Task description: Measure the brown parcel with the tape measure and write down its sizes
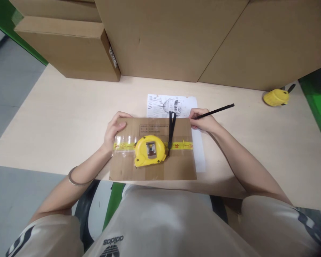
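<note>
A flat piece of brown cardboard (pixel 176 164) with clear and yellow tape lies on the table near its front edge. On it rests a yellow tape measure (pixel 149 150) with a black strap. My left hand (pixel 114 131) grips the cardboard's upper left corner, fingers curled over its edge. My right hand (pixel 203 121) is closed on a black pencil (pixel 216 111) at the cardboard's upper right corner. The pencil tip meets a white sheet with a pencil drawing (pixel 171 105), which lies partly under the cardboard.
Large cardboard boxes (pixel 171 39) stand along the back of the light wooden table (pixel 56 117); a smaller one (pixel 66 50) sits at back left. A second yellow tape measure (pixel 276 97) lies at the far right.
</note>
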Demonstrator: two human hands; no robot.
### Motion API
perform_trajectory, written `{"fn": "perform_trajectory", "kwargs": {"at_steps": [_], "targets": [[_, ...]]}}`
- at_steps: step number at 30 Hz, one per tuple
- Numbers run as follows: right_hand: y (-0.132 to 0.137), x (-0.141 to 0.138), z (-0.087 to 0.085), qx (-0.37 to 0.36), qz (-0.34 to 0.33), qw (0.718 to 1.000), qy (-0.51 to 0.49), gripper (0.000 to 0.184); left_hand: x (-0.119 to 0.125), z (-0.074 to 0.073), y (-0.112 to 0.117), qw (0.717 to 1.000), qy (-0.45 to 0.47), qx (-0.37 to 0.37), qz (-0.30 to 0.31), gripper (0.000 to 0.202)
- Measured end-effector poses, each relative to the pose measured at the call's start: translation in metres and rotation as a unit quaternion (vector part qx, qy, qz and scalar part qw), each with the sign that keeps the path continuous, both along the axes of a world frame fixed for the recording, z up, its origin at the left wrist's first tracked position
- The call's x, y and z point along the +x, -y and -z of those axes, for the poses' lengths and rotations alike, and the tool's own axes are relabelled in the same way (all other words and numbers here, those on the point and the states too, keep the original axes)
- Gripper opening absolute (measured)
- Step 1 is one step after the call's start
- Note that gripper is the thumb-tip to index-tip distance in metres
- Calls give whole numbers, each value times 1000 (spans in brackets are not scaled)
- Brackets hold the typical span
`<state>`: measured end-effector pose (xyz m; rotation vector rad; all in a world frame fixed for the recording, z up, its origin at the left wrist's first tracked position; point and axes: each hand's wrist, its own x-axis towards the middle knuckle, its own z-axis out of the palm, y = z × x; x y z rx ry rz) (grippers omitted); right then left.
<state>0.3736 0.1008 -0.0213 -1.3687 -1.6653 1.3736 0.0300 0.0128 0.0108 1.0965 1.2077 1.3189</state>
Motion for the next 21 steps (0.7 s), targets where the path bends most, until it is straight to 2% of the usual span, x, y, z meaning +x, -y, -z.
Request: {"fn": "perform_trajectory", "kwargs": {"at_steps": [13, 21], "targets": [[3, -1, -2, 10, 16, 1000, 0, 33, 0, 0, 2, 1000, 5, -8, 13, 25], [7, 1, -2, 41, 43, 998, 2, 39, -2, 2, 2, 1000, -5, 4, 14, 22]]}}
